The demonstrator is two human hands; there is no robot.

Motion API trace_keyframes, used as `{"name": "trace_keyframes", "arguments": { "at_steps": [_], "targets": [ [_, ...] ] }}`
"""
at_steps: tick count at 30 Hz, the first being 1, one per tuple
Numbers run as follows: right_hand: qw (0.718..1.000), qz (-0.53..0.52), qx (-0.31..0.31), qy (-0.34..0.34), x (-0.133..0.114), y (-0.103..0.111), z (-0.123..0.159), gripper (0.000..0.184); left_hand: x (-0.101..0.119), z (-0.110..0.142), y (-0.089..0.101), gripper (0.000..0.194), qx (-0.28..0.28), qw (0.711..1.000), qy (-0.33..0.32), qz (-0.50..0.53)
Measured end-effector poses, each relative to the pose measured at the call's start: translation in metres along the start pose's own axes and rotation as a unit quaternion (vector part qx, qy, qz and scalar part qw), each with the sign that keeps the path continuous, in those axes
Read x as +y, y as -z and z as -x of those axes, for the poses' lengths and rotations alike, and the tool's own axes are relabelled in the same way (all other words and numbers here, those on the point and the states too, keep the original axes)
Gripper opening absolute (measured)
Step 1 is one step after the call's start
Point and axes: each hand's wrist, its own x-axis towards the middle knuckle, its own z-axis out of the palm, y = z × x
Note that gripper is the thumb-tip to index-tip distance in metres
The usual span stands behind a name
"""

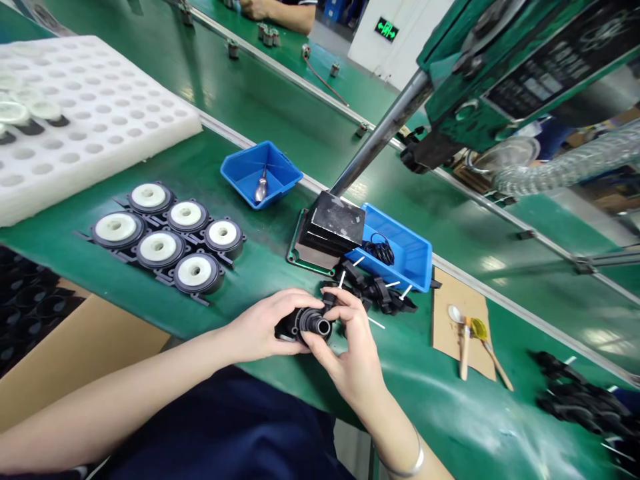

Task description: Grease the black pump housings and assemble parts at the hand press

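Both hands point(267, 325) point(356, 347) half-curled around black part point(311, 321)

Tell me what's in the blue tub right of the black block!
Thin black loops lie in the tub. The block hides part of the tub's left end; I can't see there.

Glossy green workbench point(265, 267), grey floor point(339, 45) beyond, glowing green exit sign point(387, 29) on a white wall point(410, 33).

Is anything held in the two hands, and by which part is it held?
A black part: the left hand grips its wider body, while the right hand has thumb and fingers around its tube end.
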Motion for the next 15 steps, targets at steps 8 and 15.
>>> {"name": "trace_keyframes", "arguments": {
  "at_steps": [8,15],
  "targets": [
    [1.0,-0.01,-0.009,-0.01,-0.001,-0.006,0.003,0.027,-0.005,-0.003,0.006,0.049,-0.027,0.997,-0.059,-0.031],
    [0.998,-0.015,-0.047,0.032,-0.011,0.065,-0.033,0.035,0.033,-0.029,0.027,0.055,0.004,0.994,-0.081,-0.078]
  ]
}}
